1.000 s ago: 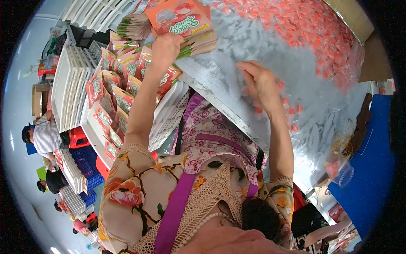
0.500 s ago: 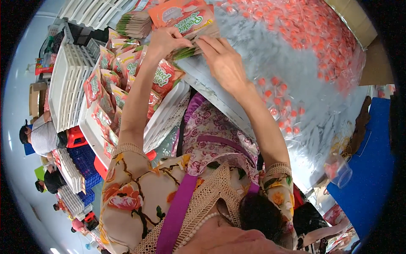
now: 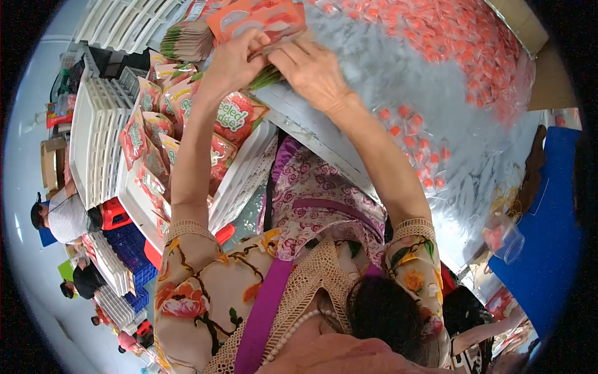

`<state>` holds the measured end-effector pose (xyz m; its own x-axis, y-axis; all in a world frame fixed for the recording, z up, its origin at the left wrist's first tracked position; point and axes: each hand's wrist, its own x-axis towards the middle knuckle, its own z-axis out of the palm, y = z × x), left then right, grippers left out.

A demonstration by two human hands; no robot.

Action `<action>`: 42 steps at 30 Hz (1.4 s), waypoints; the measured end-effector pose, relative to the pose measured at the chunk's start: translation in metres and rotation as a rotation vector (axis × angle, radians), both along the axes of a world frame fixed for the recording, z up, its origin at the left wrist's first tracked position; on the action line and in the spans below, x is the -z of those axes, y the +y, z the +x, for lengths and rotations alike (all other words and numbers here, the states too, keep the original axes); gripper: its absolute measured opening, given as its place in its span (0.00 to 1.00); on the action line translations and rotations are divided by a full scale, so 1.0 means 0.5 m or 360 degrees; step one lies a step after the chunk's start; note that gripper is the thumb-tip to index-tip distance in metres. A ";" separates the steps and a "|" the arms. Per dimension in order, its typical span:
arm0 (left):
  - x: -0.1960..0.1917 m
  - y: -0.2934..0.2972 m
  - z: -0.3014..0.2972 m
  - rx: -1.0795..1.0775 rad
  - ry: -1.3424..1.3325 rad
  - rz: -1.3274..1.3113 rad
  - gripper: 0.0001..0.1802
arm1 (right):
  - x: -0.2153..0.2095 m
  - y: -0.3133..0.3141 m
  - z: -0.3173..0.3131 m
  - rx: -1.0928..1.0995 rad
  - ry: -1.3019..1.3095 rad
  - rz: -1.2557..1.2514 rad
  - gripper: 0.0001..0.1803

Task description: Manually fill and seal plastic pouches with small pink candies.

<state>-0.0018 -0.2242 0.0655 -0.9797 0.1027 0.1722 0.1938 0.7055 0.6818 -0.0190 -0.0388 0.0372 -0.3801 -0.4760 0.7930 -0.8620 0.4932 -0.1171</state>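
Observation:
At the table's near left corner, both hands close on a flat printed pouch, whose green edge shows between them. My left hand grips its left side, thumb and fingers bent inward. Over its right part lies my right hand, with fingers curled down onto it. The fingers cover most of the pouch, and I cannot tell whether it is a single one. Just beyond the hands lie orange-red flat pouches. A fanned stack of pouches sits to the left of them.
Filled red pouches stand in a white crate on the left, near stacked white crates. Small red wrapped pieces heap across the table; several lie nearer. A clear plastic cup is at right. People work at far left.
Both hands have shifted slightly left and up in the picture with the pouch. The right fingers have moved closer to the left hand and bent more.

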 end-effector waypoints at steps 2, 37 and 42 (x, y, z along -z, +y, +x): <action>-0.025 0.024 0.008 0.0103 0.0136 -0.0164 0.08 | 0.001 0.002 0.003 -0.0024 0.0030 -0.0017 0.11; -0.079 0.215 0.038 0.0093 0.0172 -0.0332 0.21 | 0.121 0.313 0.200 0.0865 -0.0772 0.0206 0.21; -0.082 0.263 0.043 0.0118 0.0256 -0.0364 0.22 | 0.140 0.309 0.206 0.0930 -0.0734 0.0122 0.14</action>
<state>0.0197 -0.0927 0.1064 -0.9299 0.2274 0.2891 0.3436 0.8173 0.4626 0.0842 0.1157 -0.0327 -0.8739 -0.1419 0.4649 -0.3287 0.8771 -0.3502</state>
